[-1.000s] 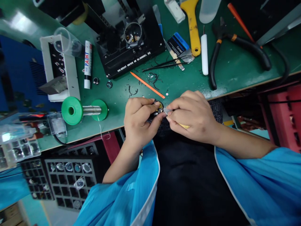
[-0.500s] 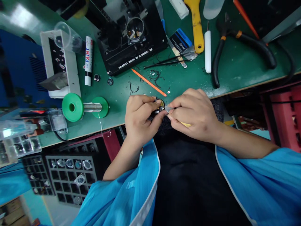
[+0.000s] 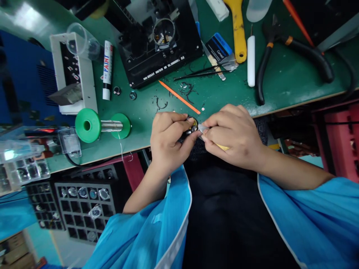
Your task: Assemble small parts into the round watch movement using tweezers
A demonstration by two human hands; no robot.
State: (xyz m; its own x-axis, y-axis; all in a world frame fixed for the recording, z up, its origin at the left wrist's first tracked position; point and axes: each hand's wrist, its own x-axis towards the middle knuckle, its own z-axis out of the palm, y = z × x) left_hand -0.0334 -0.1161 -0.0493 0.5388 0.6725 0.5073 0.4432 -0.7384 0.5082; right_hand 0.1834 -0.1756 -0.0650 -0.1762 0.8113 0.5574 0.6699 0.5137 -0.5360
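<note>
Left hand (image 3: 169,136): fingers closed, pinching the round part (image 3: 194,124) near the tabletop (image 3: 143,108) edge. Right hand (image 3: 234,136): closed around the blade (image 3: 202,128), tip beside the part. The part is probably light, stiff and fragile inside; grip by the rim. Surface: green, carrying an orange stick (image 3: 179,97) and tweezers (image 3: 207,73). Room: compartment tray (image 3: 84,184) below tabletop level.

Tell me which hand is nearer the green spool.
Left. The left hand is to the right of the green spool; the right hand is on that same side but farther off, past the left.
</note>
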